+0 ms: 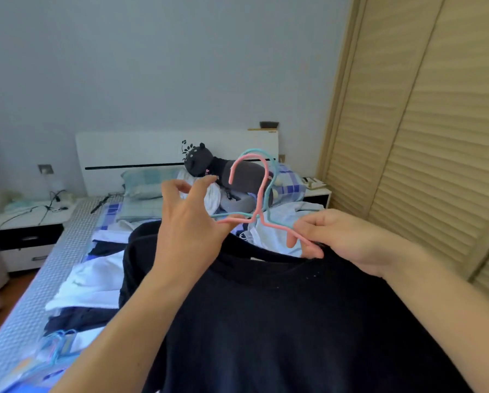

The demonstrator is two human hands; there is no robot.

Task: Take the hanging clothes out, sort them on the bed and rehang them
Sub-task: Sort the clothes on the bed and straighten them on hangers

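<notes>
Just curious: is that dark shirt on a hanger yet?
Partly: the pink hanger has its right arm under the dark shirt collar; its left arm is bare.

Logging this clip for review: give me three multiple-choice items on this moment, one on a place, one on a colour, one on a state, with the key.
1. Where does the dark plush toy lie?
A. on the nightstand
B. on the bed by the headboard
C. on the floor

2. What colours are the two hangers held up?
A. pink and teal
B. black and white
C. yellow and red

3. What is the right hand doing?
A. hanging idle
B. pinching the pink hanger at the dark shirt collar
C. pressing the wardrobe door

Key: B, it rests among the pillows; A, the pink and teal hanger hooks overlap; B, its fingers close on the hanger arm.
</notes>
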